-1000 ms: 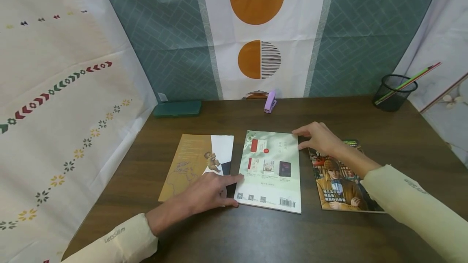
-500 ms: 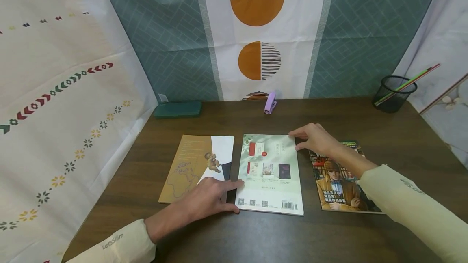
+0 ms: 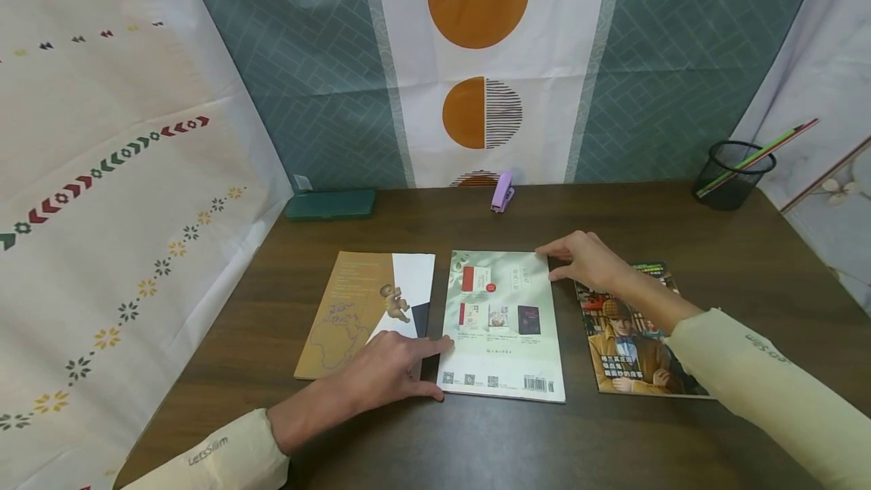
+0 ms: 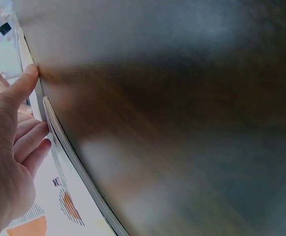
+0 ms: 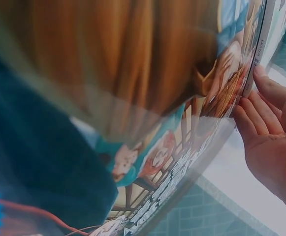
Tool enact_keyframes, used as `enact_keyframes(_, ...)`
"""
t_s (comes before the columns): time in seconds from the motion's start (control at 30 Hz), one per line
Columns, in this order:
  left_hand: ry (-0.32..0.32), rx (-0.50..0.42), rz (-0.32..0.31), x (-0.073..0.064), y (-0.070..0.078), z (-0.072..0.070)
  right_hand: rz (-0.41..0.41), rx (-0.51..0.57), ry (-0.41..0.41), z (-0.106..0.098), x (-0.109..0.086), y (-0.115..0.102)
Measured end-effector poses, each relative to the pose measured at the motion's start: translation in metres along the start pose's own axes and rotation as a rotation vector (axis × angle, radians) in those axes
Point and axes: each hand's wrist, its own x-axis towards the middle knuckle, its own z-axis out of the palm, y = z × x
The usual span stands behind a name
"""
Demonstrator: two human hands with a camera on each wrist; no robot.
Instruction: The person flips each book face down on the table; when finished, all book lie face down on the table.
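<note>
A pale green magazine [image 3: 502, 354] lies in the middle of the dark table, its back cover with small book pictures and a barcode facing up. At its lower left edge my left hand [image 3: 377, 365] touches it with index finger and thumb spread. My right hand [image 3: 588, 259] touches the magazine's upper right corner with thumb and fingertips. Left of it lies a brown and white book [image 3: 354, 301], partly covered by my left hand. To the right, a magazine with a detective figure [image 3: 622, 346] lies partly beneath my right forearm.
A green case [image 3: 330, 204] lies at the back left. A purple stapler [image 3: 503, 192] stands at the back middle. At the back right is a black mesh pen holder [image 3: 728, 187] with pencils [image 3: 776, 144] leaning out. Patterned cloth [image 3: 327, 82] hangs behind the table.
The pale green magazine has shifted slightly towards me and turned a little, its top edge moving left. My right hand has moved a little left with it; my left hand stays at its edge.
</note>
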Motion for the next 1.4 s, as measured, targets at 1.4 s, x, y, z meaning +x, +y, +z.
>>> enact_keyframes(1.4, 0.054, 0.067, 0.104, -0.0020, -0.0071, 0.0031, -0.001, 0.034, -0.011, -0.0001, -0.0025, -0.0005)
